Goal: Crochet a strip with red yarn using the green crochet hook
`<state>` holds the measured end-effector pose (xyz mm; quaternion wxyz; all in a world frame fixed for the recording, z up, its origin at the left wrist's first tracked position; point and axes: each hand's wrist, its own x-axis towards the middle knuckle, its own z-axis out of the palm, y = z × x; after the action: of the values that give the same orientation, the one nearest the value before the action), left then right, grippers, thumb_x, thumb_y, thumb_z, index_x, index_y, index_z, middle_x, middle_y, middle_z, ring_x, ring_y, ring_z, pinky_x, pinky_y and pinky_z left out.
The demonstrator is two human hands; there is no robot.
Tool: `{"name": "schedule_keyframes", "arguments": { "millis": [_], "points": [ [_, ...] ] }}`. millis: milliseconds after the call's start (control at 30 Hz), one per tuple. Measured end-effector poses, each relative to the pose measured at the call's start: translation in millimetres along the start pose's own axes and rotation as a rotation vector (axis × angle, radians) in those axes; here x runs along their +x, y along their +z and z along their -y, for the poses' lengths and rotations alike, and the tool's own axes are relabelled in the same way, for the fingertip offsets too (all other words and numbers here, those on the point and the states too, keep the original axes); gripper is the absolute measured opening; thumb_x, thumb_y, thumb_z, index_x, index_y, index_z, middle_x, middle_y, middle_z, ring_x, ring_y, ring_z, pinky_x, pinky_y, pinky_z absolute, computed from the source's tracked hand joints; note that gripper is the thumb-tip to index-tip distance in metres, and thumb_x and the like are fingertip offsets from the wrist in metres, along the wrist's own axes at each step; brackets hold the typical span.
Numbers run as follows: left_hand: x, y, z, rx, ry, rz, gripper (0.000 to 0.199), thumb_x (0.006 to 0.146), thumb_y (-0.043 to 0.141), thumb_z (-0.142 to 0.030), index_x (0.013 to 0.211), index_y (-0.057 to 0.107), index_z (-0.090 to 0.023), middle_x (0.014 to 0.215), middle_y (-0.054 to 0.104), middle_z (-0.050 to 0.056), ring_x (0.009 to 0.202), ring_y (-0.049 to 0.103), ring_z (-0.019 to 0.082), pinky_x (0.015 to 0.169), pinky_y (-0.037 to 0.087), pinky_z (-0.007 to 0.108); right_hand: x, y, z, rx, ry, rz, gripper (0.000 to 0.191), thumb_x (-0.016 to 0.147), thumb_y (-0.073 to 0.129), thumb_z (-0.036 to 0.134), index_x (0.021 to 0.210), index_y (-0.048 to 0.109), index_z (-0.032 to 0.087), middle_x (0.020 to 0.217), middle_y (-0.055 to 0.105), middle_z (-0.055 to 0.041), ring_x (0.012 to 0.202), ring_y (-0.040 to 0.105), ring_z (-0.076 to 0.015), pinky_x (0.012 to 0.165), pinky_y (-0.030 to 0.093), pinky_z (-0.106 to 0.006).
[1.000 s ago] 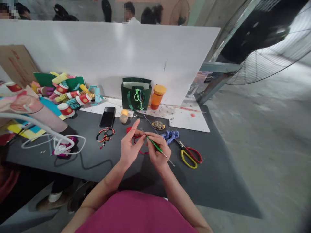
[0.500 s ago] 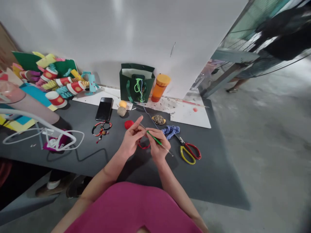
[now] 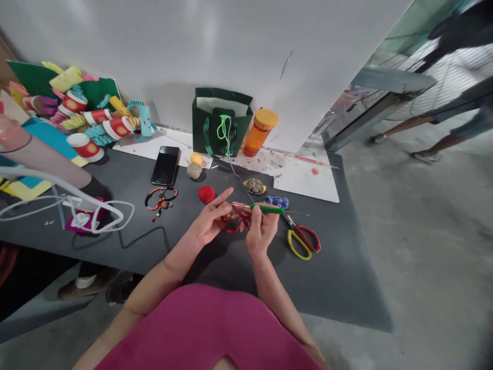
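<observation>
My right hand point(image 3: 262, 232) grips the green handle of a crochet hook point(image 3: 271, 209), held almost level with its metal tip pointing left. At that tip, red yarn point(image 3: 243, 220) hangs in a strip between my hands. Thumb and fingers of my left hand point(image 3: 207, 225) pinch the red yarn, with the index finger stretched out; part of the yarn is hidden behind the fingers. Just beyond my left hand lies a red yarn ball point(image 3: 207, 194). A blue crocheted piece point(image 3: 279, 202) and scissors point(image 3: 302, 241) with yellow and red handles lie right of my right hand.
Farther back are a grey coiled rosette point(image 3: 254, 186), a green paper bag point(image 3: 221, 133), an orange container point(image 3: 261, 132), and a phone point(image 3: 165, 165). A beaded bracelet point(image 3: 159, 204) and paper-cup crafts point(image 3: 88, 118) lie left. A person point(image 3: 462, 113) stands beyond the table at right.
The hook has swung from a slant to nearly level, its tip now at the red yarn. My right hand has turned and moved slightly right, and more red yarn shows between the hands.
</observation>
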<state>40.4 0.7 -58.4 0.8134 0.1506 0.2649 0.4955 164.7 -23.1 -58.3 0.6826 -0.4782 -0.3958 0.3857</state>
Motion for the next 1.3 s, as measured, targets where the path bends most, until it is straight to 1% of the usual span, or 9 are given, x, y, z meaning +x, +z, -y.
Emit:
{"name": "schedule_keyframes", "arguments": {
  "millis": [167,333,500,667,833,933,1100,1200,1300],
  "points": [
    [-1.5,0.8,-3.4,0.051,0.002,0.011,0.052,0.067,0.089,-0.015,0.117,0.079,-0.021,0.072,0.063,-0.006,0.064,0.059,0.006,0.068,0.048,0.022,0.8,-1.7,-0.6,0.104,0.173,-0.018,0.036,0.089,0.068,0.059,0.094,0.051,0.028,0.072,0.078,-0.0023,0.053,0.071,-0.0216,0.033,0.037,-0.024],
    [-4.2,6.3,-1.5,0.101,0.053,0.055,0.055,0.066,0.090,-0.015,0.118,0.079,-0.027,0.085,0.074,-0.004,0.061,0.063,0.008,0.065,0.051,0.024,0.4,4.8,-4.6,0.181,0.248,0.013,0.040,0.081,0.078,0.057,0.089,0.055,0.025,0.066,0.071,0.0039,0.040,0.056,-0.0104,0.031,0.029,-0.019],
    [-5.1,7.3,2.5,0.130,0.107,-0.002,0.057,0.068,0.091,-0.022,0.123,0.077,-0.027,0.088,0.075,-0.003,0.065,0.063,0.007,0.062,0.050,0.021,-1.8,6.9,-5.6,0.154,0.163,0.042,0.038,0.081,0.080,0.055,0.087,0.060,0.023,0.065,0.070,0.0051,0.035,0.049,-0.0062,0.031,0.028,-0.018],
    [-5.2,6.0,6.5,0.167,0.227,-0.073,0.072,0.068,0.091,-0.018,0.136,0.068,-0.028,0.079,0.070,-0.007,0.072,0.062,0.006,0.067,0.048,0.019,-5.4,-0.8,-7.6,-0.053,-0.039,0.079,0.022,0.092,0.071,0.044,0.091,0.065,0.022,0.082,0.080,-0.0025,0.041,0.058,-0.0090,0.039,0.046,-0.023],
    [-7.1,9.3,5.7,0.120,0.166,-0.062,0.079,0.068,0.092,-0.018,0.142,0.064,-0.028,0.073,0.067,-0.008,0.068,0.061,0.006,0.070,0.048,0.019,-7.0,-1.9,-12.3,-0.177,-0.285,0.106,0.004,0.092,0.071,0.029,0.090,0.071,0.026,0.099,0.084,-0.0055,0.069,0.077,-0.0182,0.056,0.062,-0.033],
    [-7.0,8.8,4.3,0.085,0.116,-0.039,0.084,0.068,0.092,-0.018,0.145,0.061,-0.025,0.068,0.064,-0.009,0.066,0.061,0.007,0.071,0.049,0.021,-6.7,0.5,-11.9,-0.106,-0.213,0.060,0.008,0.088,0.077,0.031,0.085,0.072,0.025,0.092,0.083,-0.0051,0.074,0.077,-0.0200,0.057,0.062,-0.033],
    [-6.2,2.8,3.5,0.075,0.060,-0.042,0.085,0.066,0.094,-0.019,0.145,0.061,-0.024,0.073,0.069,-0.007,0.067,0.062,0.007,0.075,0.049,0.022,-5.3,-0.6,-9.8,0.039,0.010,0.049,0.015,0.086,0.080,0.034,0.087,0.072,0.021,0.080,0.080,-0.0019,0.046,0.057,-0.0082,0.040,0.044,-0.021],
    [-6.1,0.8,2.5,0.082,0.031,-0.046,0.084,0.065,0.095,-0.020,0.143,0.063,-0.023,0.075,0.070,-0.006,0.067,0.060,0.007,0.073,0.047,0.022,-5.1,-2.5,-9.5,0.050,0.048,0.024,0.022,0.089,0.077,0.040,0.088,0.066,0.022,0.070,0.076,0.0014,0.039,0.051,-0.0069,0.036,0.038,-0.019],
    [-5.8,0.5,1.4,0.073,0.033,-0.041,0.079,0.065,0.095,-0.018,0.138,0.067,-0.024,0.071,0.065,-0.008,0.066,0.059,0.006,0.071,0.047,0.021,-5.4,-3.2,-9.4,0.042,0.039,-0.008,0.028,0.092,0.071,0.049,0.091,0.058,0.024,0.067,0.074,0.0027,0.039,0.056,-0.0103,0.034,0.039,-0.020]
  ]
}}
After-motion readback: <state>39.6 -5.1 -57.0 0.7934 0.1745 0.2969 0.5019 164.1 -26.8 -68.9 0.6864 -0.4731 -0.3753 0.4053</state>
